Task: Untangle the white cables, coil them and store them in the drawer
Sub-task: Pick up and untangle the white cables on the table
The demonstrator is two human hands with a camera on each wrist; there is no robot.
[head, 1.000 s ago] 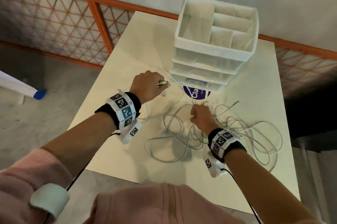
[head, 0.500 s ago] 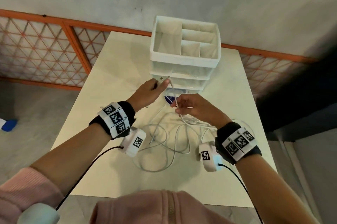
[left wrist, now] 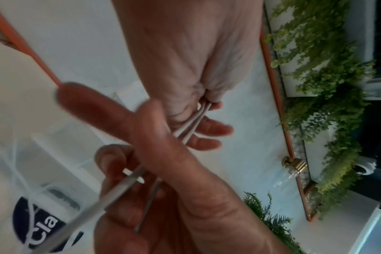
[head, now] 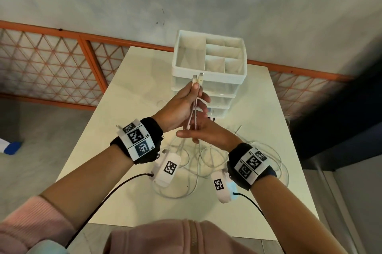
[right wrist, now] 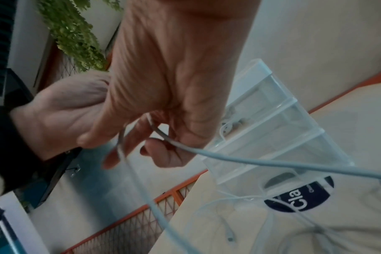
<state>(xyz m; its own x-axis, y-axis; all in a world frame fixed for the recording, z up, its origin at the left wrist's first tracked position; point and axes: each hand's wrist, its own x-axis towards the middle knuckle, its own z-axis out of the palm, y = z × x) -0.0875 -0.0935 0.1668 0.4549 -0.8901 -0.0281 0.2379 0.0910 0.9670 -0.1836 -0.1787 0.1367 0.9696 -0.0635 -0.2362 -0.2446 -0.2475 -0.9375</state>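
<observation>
My left hand [head: 195,88] is raised in front of the drawer unit [head: 227,81] and pinches two white cable ends, their connectors [head: 197,78] side by side above the fingers. Two strands of white cable [head: 192,113] run down from it into my right hand [head: 196,131], just below, whose fingers curl round them. The right wrist view shows these fingers [right wrist: 163,154] hooked over the cable [right wrist: 250,163]. In the left wrist view the strands [left wrist: 194,122] leave the left hand's pinch. The rest of the cables [head: 198,162] lie tangled on the table [head: 134,108].
The white drawer unit has an open divided tray on top and clear drawers [head: 217,96] below, all pushed in. A dark blue round label [right wrist: 300,195] lies at its foot. An orange lattice railing [head: 62,71] runs behind the table, with a wall beyond it.
My left hand has risen with the cable and now holds two connector ends together. My right hand has left the tangle and come under the left, taking both strands.
</observation>
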